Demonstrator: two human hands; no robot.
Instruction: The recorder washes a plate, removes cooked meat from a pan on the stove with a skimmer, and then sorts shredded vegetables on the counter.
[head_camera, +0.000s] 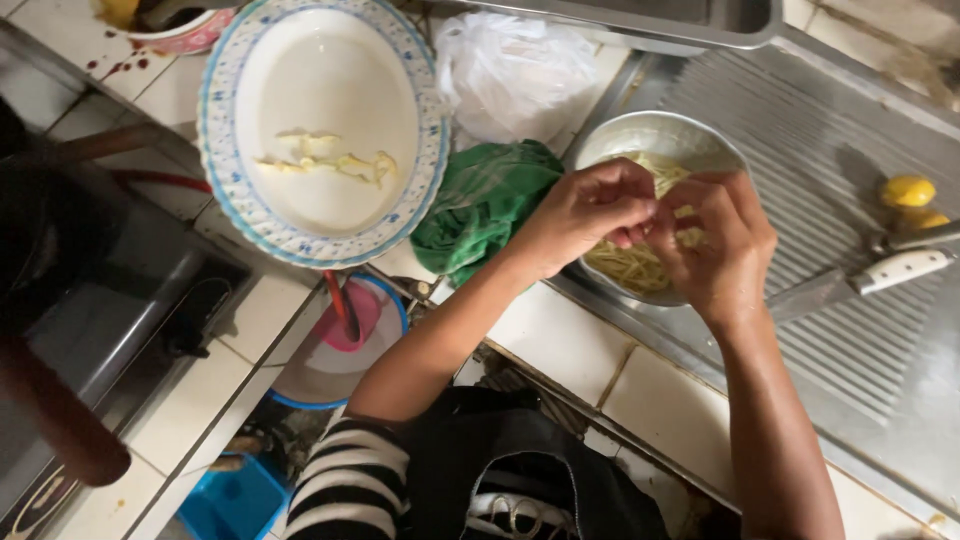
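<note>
Right of the frame's centre, a metal bowl (640, 135) of pale yellow strips (628, 265) sits on the ribbed steel tabletop (850, 170). Above it the left hand (585, 210) and right hand (720, 245) meet, each grip pinched together on a strip. A green cloth (485, 200) lies just left, an oval plate (320, 130) upper left, and a knife (860, 280) to the right.
</note>
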